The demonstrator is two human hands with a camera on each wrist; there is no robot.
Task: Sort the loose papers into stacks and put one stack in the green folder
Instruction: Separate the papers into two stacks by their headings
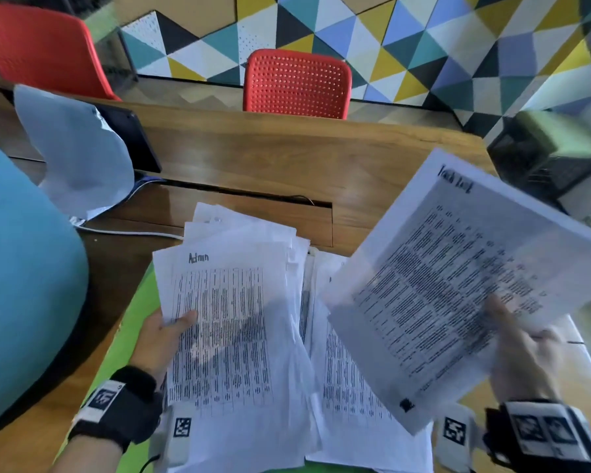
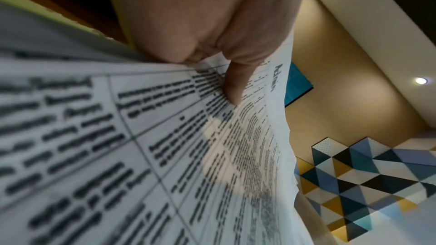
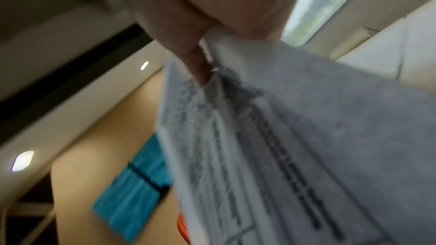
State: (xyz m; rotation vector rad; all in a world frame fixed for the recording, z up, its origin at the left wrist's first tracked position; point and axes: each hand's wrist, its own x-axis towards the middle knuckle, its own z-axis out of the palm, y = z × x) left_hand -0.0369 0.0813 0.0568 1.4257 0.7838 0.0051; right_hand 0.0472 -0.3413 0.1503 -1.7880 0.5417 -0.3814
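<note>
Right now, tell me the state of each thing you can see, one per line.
Left hand: grips the Admin stack.
Admin stack: held, uneven.
Right hand: holds the lifted sheets.
Lifted sheets: raised, tilted.
Green folder: mostly covered by papers.
Red chair: unoccupied.

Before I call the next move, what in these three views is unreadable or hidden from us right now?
- Green folder: head view, mostly covered by the papers; open or closed, cannot tell.
- Heading on the right hand's sheet: head view, motion-blurred.
- Body text of the "Admin" stack held by the left hand: too small or blurred everywhere.
- Right wrist view: smeared; the print is unreadable.
- Sheet count per pile: hidden by overlap.
</note>
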